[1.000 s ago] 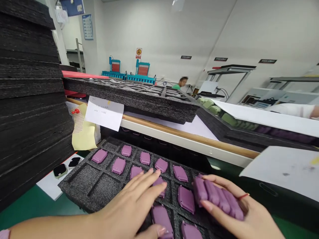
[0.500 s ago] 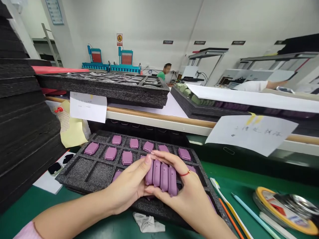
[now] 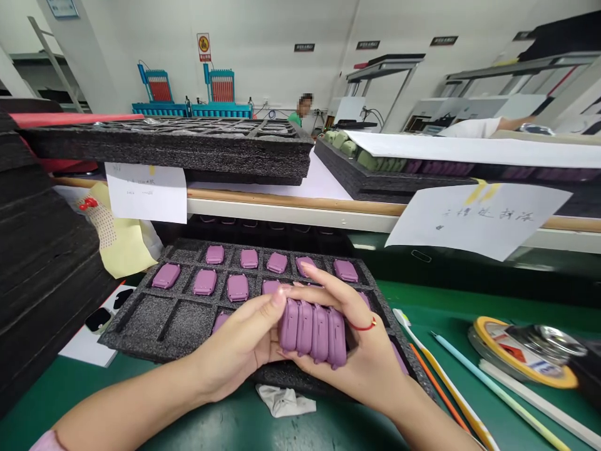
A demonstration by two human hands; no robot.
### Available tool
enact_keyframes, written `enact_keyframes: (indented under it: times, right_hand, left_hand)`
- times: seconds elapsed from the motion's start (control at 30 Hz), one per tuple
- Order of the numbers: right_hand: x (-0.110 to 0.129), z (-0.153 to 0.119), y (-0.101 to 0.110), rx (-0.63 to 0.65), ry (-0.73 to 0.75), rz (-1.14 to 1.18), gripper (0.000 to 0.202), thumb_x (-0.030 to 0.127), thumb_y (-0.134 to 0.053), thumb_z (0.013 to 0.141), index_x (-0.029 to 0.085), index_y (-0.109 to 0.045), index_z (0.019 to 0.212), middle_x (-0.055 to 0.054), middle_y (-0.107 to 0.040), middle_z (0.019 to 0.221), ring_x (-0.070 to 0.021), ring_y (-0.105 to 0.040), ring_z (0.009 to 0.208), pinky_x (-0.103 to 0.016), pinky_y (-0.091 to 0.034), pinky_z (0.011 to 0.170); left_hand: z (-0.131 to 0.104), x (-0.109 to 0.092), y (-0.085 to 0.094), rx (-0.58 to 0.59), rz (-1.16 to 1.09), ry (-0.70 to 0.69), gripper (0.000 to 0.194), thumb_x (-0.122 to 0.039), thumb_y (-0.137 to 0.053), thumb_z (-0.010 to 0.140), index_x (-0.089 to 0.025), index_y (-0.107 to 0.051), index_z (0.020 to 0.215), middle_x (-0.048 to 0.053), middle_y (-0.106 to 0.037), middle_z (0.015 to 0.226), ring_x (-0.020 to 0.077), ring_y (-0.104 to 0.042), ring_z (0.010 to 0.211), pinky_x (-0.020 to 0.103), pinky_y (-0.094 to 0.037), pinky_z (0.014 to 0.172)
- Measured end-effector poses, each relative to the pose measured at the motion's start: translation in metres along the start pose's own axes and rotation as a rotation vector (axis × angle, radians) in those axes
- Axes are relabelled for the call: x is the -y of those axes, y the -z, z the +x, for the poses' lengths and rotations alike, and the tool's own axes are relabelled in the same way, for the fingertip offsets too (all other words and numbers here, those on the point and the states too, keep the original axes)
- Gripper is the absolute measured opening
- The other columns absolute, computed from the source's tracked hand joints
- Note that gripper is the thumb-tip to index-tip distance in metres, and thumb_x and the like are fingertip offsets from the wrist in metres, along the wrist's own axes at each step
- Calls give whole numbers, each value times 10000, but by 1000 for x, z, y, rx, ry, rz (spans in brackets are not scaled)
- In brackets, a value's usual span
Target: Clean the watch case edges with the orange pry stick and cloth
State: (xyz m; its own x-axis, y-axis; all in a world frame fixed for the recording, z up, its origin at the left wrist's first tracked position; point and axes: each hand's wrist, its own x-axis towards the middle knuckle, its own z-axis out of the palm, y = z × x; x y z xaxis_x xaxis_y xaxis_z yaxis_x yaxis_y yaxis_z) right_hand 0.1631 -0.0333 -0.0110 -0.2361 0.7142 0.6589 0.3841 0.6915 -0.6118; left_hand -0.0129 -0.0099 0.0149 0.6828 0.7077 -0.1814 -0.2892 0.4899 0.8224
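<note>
A row of several purple watch cases (image 3: 312, 332), pressed side by side with their edges toward me, is held between my two hands over the foam tray. My left hand (image 3: 251, 335) grips the row from the left, its thumb at the top left corner. From the right, my right hand (image 3: 361, 344) cups the row; its thumb is beneath and its upper fingers reach over the far side. Under my hands lies the black foam tray (image 3: 141, 313), with single purple watch cases (image 3: 205, 282) in many of its compartments. Two compartments at the front left hold nothing.
A toothbrush (image 3: 422, 351), an orange stick (image 3: 436, 382), a pale blue pen (image 3: 469, 363) and a tape roll (image 3: 521, 351) lie right. A crumpled white cloth (image 3: 286, 401) is in front. Beyond stands a shelf (image 3: 282, 213) with foam trays; dark foam stacks (image 3: 42, 250) rise left.
My hands have brought the row of watch cases slightly to the right, and its edges face me more. Fingers of my right hand have lifted and spread somewhat. The camera view has shifted.
</note>
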Motion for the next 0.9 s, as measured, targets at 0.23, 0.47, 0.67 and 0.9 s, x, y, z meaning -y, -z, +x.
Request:
enact_keyframes:
  times: [0.23, 0.47, 0.67, 0.9]
  right_hand:
    - [-1, -1, 0, -8, 33, 6, 884, 149, -794, 777, 292, -345, 1526, -94, -607, 1418, -255, -677, 1199, -394, -554, 1064]
    - [-4, -1, 1, 23, 15, 4, 954, 192, -816, 770, 273, -288, 1560, -83, -714, 1248, -276, -692, 1166, -427, -557, 1051]
    - [-4, -1, 1, 29, 13, 17, 956, 189, -815, 776, 292, -281, 1563, -89, -674, 1329, -268, -689, 1180, -406, -566, 1041]
    - [-3, -1, 2, 24, -20, 26, 975, 158, -820, 752, 299, -291, 1558, -80, -691, 1307, -283, -690, 1180, -435, -553, 1060]
  left_hand:
    - [2, -2, -2, -22, 6, 0, 476, -577, -766, 795, -116, -679, 883, 12, -621, 746, 97, -568, 681, 211, -460, 662]
    - [3, 0, -1, -8, -18, -17, 440, -544, -753, 823, -113, -675, 873, 12, -607, 740, 96, -534, 646, 226, -456, 639]
    - [3, 1, 0, -7, -18, -15, 431, -532, -741, 839, -108, -666, 830, 11, -609, 726, 84, -538, 625, 211, -461, 635]
    - [2, -1, 2, -4, 10, 13, 440, -525, -766, 820, -98, -688, 889, 20, -637, 754, 86, -577, 675, 208, -496, 686]
